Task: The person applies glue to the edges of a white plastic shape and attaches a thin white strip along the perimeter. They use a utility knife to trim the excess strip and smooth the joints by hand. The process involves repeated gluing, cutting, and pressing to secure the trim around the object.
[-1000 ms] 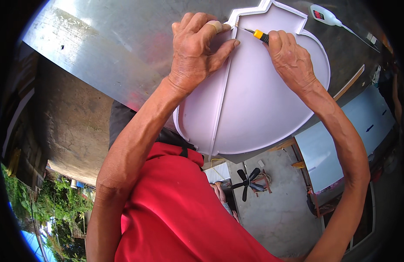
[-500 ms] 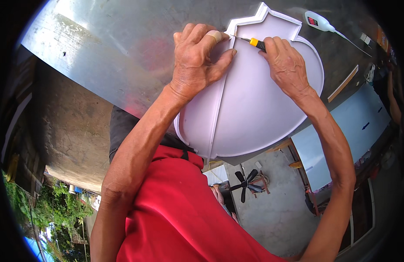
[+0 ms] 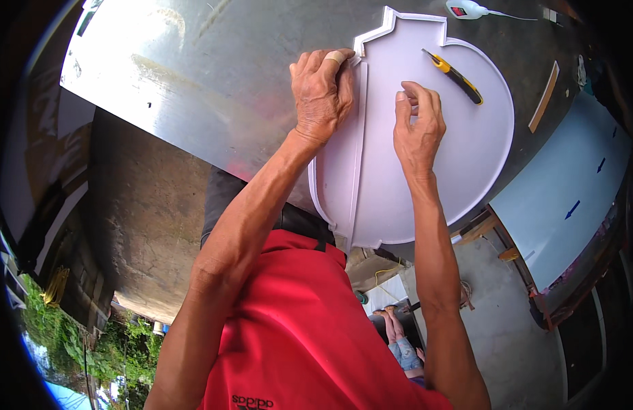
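A white, rounded panel (image 3: 477, 140) with a raised rim and a notched, angular top lies on the metal table. A long, straight white strip (image 3: 358, 150) runs down its left part. My left hand (image 3: 322, 92), a bandage round one finger, has its fingers closed on the rim at the upper left, by the strip's top end. Over the middle of the panel my right hand (image 3: 419, 126) hovers with nothing in it, fingers loosely bent and thumb apart. A yellow and black utility knife (image 3: 456, 78) rests on the panel, up and right of that hand.
The shiny metal tabletop (image 3: 193, 89) stretches away to the left. A white bottle with a long thin nozzle (image 3: 467, 9) lies at the far edge. To the right are a thin wooden strip (image 3: 544, 96) and a light blue sheet (image 3: 556, 198). Another person's legs (image 3: 394, 331) show below.
My right hand has let go of the utility knife, which now lies on the panel, and has drawn back down and left. My left hand stays at the rim. The view has shifted.
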Tool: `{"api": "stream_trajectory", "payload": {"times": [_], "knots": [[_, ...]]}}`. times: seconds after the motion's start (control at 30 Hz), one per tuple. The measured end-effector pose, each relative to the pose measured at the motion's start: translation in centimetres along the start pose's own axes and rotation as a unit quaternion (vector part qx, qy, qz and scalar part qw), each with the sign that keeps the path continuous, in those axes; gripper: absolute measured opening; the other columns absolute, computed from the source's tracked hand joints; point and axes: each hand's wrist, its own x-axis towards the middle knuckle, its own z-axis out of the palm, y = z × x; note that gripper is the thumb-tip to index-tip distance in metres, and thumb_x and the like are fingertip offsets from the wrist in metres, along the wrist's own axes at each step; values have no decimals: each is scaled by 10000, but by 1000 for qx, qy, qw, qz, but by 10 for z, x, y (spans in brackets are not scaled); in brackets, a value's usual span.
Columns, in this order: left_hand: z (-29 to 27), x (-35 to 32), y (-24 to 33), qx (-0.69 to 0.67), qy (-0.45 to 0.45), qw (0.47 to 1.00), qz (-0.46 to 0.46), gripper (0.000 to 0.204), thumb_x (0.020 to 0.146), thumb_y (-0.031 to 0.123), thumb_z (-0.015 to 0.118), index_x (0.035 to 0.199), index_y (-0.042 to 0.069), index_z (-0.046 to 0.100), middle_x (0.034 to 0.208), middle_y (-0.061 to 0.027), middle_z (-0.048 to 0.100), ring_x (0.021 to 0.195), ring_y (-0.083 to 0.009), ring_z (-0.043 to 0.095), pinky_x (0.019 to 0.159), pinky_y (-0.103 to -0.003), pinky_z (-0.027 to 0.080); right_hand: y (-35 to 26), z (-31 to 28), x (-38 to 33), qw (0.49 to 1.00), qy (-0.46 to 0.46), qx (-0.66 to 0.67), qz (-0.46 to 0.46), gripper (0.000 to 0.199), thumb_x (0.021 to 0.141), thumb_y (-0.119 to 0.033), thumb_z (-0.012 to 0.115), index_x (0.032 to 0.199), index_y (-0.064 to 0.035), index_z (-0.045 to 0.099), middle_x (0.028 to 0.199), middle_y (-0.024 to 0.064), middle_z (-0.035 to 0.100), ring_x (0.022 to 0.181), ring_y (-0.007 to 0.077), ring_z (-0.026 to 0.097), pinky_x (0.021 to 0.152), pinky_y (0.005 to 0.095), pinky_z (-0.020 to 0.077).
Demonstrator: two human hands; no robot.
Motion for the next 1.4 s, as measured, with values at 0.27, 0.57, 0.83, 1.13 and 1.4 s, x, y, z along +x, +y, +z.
{"api": "stream_trajectory", "payload": {"times": [0.27,0.57,0.83,1.13,1.4], "knots": [[-25,92,-17,-57,-215,963,154,238,841,59,729,1074,70,776,1032,-108,743,874,-281,734,762,-370,584,-55,70,24,978,166,46,118,271,839,-176,769,1046,-22,685,996,136,655,938,341,617,825,458,512],[-4,175,-31,-93,-413,764,487,169,852,68,640,999,45,721,1030,-144,685,995,-348,675,853,-415,563,-76,98,35,943,267,-96,176,165,738,-122,748,879,-87,672,898,76,622,881,314,568,743,468,456],[20,211,-18,-146,-540,650,515,74,850,55,671,903,9,697,983,-167,694,959,-353,675,831,-429,562,-81,106,37,928,296,-83,208,83,766,-84,742,816,-79,677,843,48,660,809,295,578,748,444,470],[36,220,-10,-159,-570,602,536,92,840,31,671,917,-3,708,922,-183,685,917,-367,677,833,-439,564,-74,114,39,923,320,-133,165,131,750,-101,732,799,-119,612,808,18,568,792,263,549,672,436,398],[45,226,-11,-183,-568,554,581,133,815,16,663,930,-37,705,926,-181,689,928,-350,684,862,-431,570,-76,109,39,927,299,-134,182,127,746,-88,778,805,-99,666,791,15,639,747,264,602,691,422,461]]}}
